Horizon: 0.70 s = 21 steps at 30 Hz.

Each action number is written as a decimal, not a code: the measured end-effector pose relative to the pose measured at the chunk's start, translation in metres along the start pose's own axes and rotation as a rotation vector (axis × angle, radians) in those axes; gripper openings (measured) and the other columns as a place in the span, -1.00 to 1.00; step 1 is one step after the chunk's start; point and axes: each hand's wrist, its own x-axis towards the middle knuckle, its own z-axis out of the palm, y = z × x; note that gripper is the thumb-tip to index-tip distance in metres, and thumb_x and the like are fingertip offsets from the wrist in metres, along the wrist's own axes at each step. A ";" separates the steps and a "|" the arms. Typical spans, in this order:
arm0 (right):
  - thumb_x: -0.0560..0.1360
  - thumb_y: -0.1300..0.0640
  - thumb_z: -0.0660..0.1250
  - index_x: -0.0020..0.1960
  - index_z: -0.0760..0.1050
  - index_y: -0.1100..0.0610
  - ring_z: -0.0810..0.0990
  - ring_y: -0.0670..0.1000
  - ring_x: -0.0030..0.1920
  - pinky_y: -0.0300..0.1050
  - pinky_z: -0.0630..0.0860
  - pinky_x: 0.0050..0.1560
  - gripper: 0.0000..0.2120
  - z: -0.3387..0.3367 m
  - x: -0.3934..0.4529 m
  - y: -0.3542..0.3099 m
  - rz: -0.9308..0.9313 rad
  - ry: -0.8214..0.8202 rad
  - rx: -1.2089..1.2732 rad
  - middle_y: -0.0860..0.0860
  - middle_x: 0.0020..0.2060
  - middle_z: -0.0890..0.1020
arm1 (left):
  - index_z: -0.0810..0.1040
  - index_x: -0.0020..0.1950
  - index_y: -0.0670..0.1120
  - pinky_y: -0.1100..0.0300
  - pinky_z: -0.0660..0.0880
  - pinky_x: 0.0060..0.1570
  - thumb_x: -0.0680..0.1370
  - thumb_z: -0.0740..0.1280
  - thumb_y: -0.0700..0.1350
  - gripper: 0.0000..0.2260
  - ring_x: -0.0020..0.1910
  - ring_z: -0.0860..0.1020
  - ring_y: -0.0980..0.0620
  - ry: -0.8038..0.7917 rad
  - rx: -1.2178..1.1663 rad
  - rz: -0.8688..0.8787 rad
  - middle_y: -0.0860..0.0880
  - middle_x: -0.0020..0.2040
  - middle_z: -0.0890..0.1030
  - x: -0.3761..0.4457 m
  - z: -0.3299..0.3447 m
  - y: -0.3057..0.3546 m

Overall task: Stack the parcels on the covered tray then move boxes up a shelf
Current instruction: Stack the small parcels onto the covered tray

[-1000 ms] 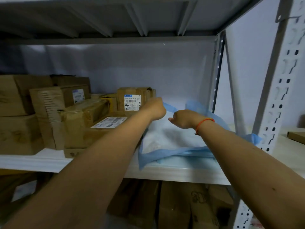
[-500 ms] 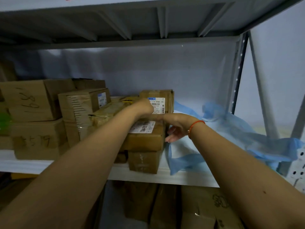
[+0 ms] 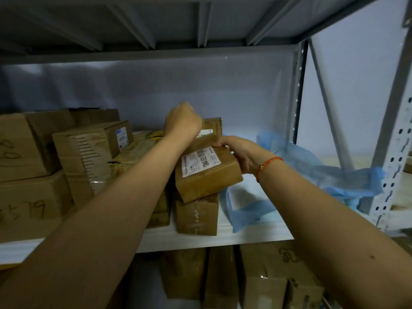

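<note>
Head view: I see both hands, left (image 3: 183, 121) and right (image 3: 239, 153), gripping a brown labelled parcel (image 3: 206, 169), now tilted and raised off the stack, unlike before

Single head-worn wide-angle view, facing forward and slightly down into a shelf (image 3: 223, 238) bay at close, arm's-length range. Both forearms enter from the near bottom corners and meet at centre, where the left hand (image 3: 184, 121) and right hand (image 3: 239, 153) lie by a parcel (image 3: 206, 175). The upper shelf's underside (image 3: 178, 21) fills the top, boxes (image 3: 33, 152) the left, an upright (image 3: 399, 130) the right edge.
</note>
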 end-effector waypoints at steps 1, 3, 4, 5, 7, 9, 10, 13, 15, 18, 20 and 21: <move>0.47 0.09 0.30 -0.05 0.52 0.16 0.65 0.08 -0.25 -0.06 0.62 -0.08 -0.85 -0.006 -0.001 -0.003 -0.035 0.008 0.037 0.12 -0.16 0.66 | 0.54 0.13 -0.15 0.04 0.45 0.11 0.58 0.11 -0.22 -0.75 0.17 0.52 -0.19 0.056 -0.068 0.019 -0.16 0.18 0.58 0.002 -0.003 0.002; 0.50 0.11 0.26 -0.02 0.53 0.21 0.68 0.09 -0.34 -0.10 0.65 -0.30 -0.82 -0.021 -0.007 -0.010 -0.102 0.038 0.111 0.16 -0.20 0.67 | 0.53 0.09 -0.12 0.02 0.47 0.11 0.59 0.11 -0.20 -0.78 0.14 0.51 -0.16 0.134 -0.176 0.051 -0.13 0.15 0.57 0.004 -0.006 0.005; 0.52 0.13 0.24 -0.02 0.52 0.23 0.68 0.09 -0.38 -0.12 0.64 -0.37 -0.81 -0.031 -0.012 -0.014 -0.131 0.057 0.149 0.16 -0.24 0.68 | 0.53 0.08 -0.11 0.03 0.47 0.08 0.60 0.11 -0.19 -0.79 0.12 0.51 -0.13 0.156 -0.215 0.056 -0.11 0.12 0.56 0.003 -0.006 0.008; 0.54 0.14 0.21 -0.03 0.51 0.25 0.68 0.09 -0.41 -0.13 0.63 -0.41 -0.81 -0.042 -0.015 -0.017 -0.156 0.084 0.184 0.16 -0.30 0.68 | 0.52 0.07 -0.10 0.05 0.46 0.05 0.60 0.11 -0.18 -0.80 0.10 0.51 -0.11 0.169 -0.242 0.055 -0.10 0.12 0.55 0.004 -0.005 0.009; 0.57 0.13 0.18 -0.06 0.50 0.24 0.67 0.09 -0.44 -0.12 0.62 -0.45 -0.80 -0.067 -0.020 -0.023 -0.172 0.152 0.246 0.15 -0.37 0.69 | 0.51 0.07 -0.11 0.06 0.43 0.02 0.59 0.12 -0.17 -0.81 0.09 0.51 -0.11 0.183 -0.264 0.051 -0.11 0.13 0.54 0.007 -0.001 0.011; 0.58 0.10 0.19 -0.06 0.50 0.21 0.68 0.08 -0.43 -0.10 0.64 -0.41 -0.80 -0.095 -0.022 -0.027 -0.158 0.230 0.257 0.13 -0.37 0.69 | 0.49 0.09 -0.12 0.09 0.40 -0.03 0.57 0.15 -0.18 -0.83 0.10 0.50 -0.11 0.186 -0.256 0.039 -0.12 0.16 0.52 0.010 0.005 0.012; 0.58 0.08 0.20 -0.05 0.51 0.20 0.69 0.07 -0.40 -0.09 0.64 -0.36 -0.79 -0.109 -0.021 -0.027 -0.144 0.270 0.245 0.11 -0.35 0.70 | 0.49 0.10 -0.12 0.12 0.38 -0.06 0.56 0.16 -0.18 -0.83 0.10 0.50 -0.10 0.181 -0.253 0.032 -0.13 0.17 0.51 0.012 0.008 0.013; 0.57 0.02 0.22 0.11 0.54 0.15 0.69 0.09 -0.18 0.01 0.62 -0.14 -0.75 -0.147 -0.006 -0.025 -0.080 0.387 0.200 0.10 -0.12 0.72 | 0.46 0.17 -0.15 0.13 0.36 -0.02 0.55 0.20 -0.17 -0.79 0.17 0.45 -0.11 0.178 -0.196 0.005 -0.14 0.22 0.46 0.020 0.019 0.015; 0.56 0.02 0.25 0.23 0.52 0.13 0.68 0.12 0.01 0.08 0.61 -0.05 -0.70 -0.167 0.008 -0.022 -0.023 0.443 0.158 0.10 0.04 0.69 | 0.43 0.23 -0.15 0.06 0.40 0.14 0.56 0.22 -0.14 -0.74 0.25 0.42 -0.15 0.182 -0.119 -0.016 -0.15 0.28 0.42 0.026 0.030 0.019; 0.56 0.06 0.27 0.25 0.50 0.15 0.65 0.14 0.08 0.11 0.60 -0.01 -0.70 -0.185 0.030 -0.017 0.060 0.462 0.066 0.12 0.10 0.67 | 0.41 0.29 -0.14 -0.05 0.40 0.26 0.56 0.24 -0.09 -0.68 0.31 0.37 -0.19 0.135 -0.018 -0.035 -0.17 0.33 0.37 0.036 0.046 0.027; 0.56 0.08 0.28 0.25 0.49 0.17 0.64 0.16 0.10 0.15 0.57 0.10 -0.70 -0.194 0.049 -0.014 0.099 0.457 -0.010 0.14 0.11 0.66 | 0.39 0.32 -0.14 -0.08 0.38 0.29 0.56 0.25 -0.06 -0.64 0.33 0.35 -0.20 0.089 0.033 -0.026 -0.17 0.35 0.35 0.042 0.059 0.033; 0.56 0.08 0.29 0.24 0.49 0.17 0.64 0.16 0.11 0.16 0.55 0.15 -0.70 -0.196 0.058 -0.012 0.114 0.452 -0.039 0.15 0.11 0.65 | 0.39 0.34 -0.14 -0.09 0.37 0.30 0.55 0.25 -0.06 -0.63 0.33 0.34 -0.20 0.067 0.061 -0.019 -0.17 0.35 0.35 0.045 0.065 0.036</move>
